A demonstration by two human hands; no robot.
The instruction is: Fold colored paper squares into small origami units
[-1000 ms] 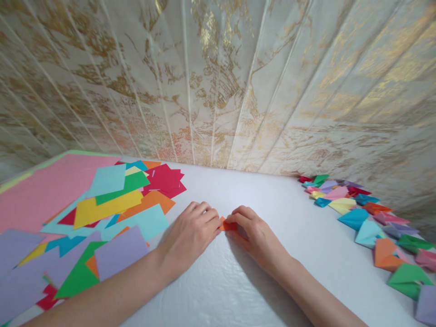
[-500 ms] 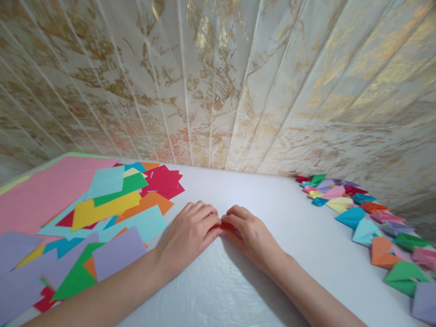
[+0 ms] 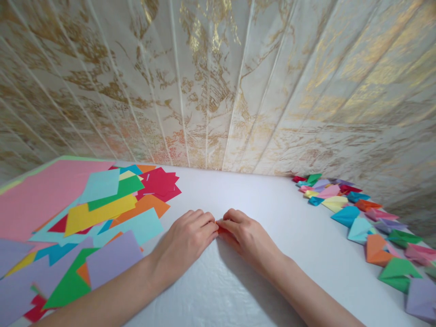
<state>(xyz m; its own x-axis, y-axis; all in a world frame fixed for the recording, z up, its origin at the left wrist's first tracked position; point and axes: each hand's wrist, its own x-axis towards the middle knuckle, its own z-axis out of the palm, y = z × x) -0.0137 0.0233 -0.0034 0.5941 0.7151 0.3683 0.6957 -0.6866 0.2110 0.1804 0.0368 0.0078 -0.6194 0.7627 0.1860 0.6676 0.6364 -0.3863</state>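
A small folded orange-red paper (image 3: 223, 230) is pinched between my two hands above the middle of the white table. My left hand (image 3: 195, 234) is closed on its left end, with thumb and fingertips together. From the other side, my right hand (image 3: 243, 231) grips it with bent fingers that cover most of it. Only a small strip of the paper shows, so its folded shape is hidden. The fingertips of both hands nearly meet.
Loose coloured sheets, among them a yellow sheet (image 3: 102, 213) and a lilac sheet (image 3: 114, 259), overlap at the left. Several folded paper pieces, such as a green one (image 3: 398, 274), line the right side. A gold-patterned curtain (image 3: 211, 91) hangs behind the white table (image 3: 221, 190).
The whole view has shifted slightly, so most things appear a little further left. Both hands stay together on the orange-red paper, with small shifts of the fingers.
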